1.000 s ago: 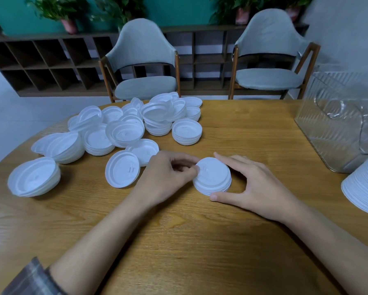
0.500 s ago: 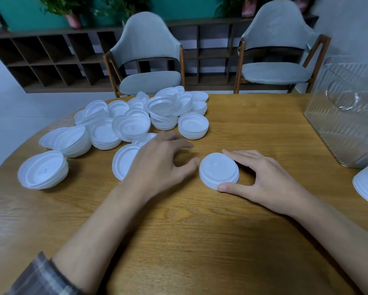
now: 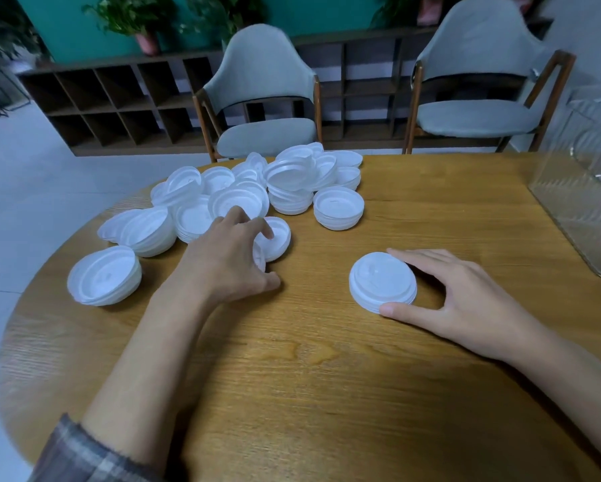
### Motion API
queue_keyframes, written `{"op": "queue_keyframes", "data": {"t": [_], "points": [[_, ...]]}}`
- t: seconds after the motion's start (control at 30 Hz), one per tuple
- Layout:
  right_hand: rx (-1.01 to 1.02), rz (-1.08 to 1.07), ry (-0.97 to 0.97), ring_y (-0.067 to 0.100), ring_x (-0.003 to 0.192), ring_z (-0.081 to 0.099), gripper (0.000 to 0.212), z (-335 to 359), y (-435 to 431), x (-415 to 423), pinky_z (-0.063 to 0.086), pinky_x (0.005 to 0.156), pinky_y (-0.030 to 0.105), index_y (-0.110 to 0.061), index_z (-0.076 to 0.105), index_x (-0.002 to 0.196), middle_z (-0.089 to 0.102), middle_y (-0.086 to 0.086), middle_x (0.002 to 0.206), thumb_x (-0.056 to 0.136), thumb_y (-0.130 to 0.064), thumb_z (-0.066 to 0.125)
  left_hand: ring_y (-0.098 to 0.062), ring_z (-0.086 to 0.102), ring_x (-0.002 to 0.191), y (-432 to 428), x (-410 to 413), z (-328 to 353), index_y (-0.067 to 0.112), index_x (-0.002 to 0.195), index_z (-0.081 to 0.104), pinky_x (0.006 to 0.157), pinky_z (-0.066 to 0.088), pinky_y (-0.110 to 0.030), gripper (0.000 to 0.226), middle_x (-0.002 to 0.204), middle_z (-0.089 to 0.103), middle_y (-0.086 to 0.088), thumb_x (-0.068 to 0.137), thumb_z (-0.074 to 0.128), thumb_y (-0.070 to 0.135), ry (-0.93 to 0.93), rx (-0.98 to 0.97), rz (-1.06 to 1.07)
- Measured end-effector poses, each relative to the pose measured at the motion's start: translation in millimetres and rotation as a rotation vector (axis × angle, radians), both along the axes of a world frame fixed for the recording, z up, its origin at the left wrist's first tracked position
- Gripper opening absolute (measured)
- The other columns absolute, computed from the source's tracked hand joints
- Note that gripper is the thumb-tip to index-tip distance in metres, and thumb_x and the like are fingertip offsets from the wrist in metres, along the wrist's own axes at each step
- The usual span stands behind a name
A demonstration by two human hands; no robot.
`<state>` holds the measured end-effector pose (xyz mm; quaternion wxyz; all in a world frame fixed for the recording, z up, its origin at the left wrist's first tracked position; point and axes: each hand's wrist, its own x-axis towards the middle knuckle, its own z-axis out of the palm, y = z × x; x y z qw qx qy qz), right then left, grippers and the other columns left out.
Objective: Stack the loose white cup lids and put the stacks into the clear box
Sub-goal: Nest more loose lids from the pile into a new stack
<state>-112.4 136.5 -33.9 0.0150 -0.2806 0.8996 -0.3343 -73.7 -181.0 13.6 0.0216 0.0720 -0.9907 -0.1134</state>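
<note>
The right hand [image 3: 465,300] lies spread wide on the wooden table [image 3: 326,394], its thumb and straight forefinger touching the near and far sides of a short stack of white lids [image 3: 382,281]. The left hand [image 3: 229,255] rests with bent fingers on two loose lids [image 3: 274,238] at the near edge of the lid pile [image 3: 292,182]; whether it grips them cannot be told. The clear box [image 3: 577,210] stands at the far right.

The left hand [image 3: 233,252] was stretched toward the far left, fingers bent downward; the right hand [image 3: 465,300] lay low at the right, fingers straight, thumb spread.
</note>
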Motion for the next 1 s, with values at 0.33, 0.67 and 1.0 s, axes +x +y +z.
{"op": "queue_keyframes", "data": {"t": [0.33, 0.67, 1.0], "points": [[-0.006, 0.021, 0.024, -0.022, 0.126, 0.036, 0.084, 0, -4, 2, 0.019, 0.097, -0.006, -0.036, 0.054, 0.147, 0.050, -0.040, 0.126, 0.073, -0.069, 0.075, -0.005, 0.066, 0.102, 26, 1, 2, 0.031, 0.102, 0.074, 0.086, 0.050, -0.013, 0.028, 0.101, 0.070, 0.014, 0.079, 0.085, 0.043, 0.360, 0.459, -0.220], [-0.011, 0.040, 0.020, -0.003, 0.125, 0.049, 0.071, 2, -9, 5, 0.032, 0.098, 0.005, -0.039, 0.059, 0.138, 0.057, -0.029, 0.123, 0.075, -0.066, 0.079, -0.023, 0.066, 0.120, 87, 1, -33, 0.028, 0.123, 0.066, 0.099, 0.057, -0.044, 0.058, 0.118, 0.066, 0.004, 0.074, 0.088, 0.049, 0.420, 1.007, -0.276], [-0.016, 0.019, 0.036, -0.009, 0.123, 0.047, 0.077, 1, -10, 5, 0.033, 0.097, 0.005, -0.036, 0.056, 0.141, 0.055, -0.033, 0.121, 0.074, -0.069, 0.078, -0.015, 0.064, 0.120, 85, -7, -43, 0.035, 0.133, 0.061, 0.103, 0.052, -0.034, 0.079, 0.121, 0.065, 0.009, 0.065, 0.101, 0.036, 0.293, 0.846, -0.348]]}}
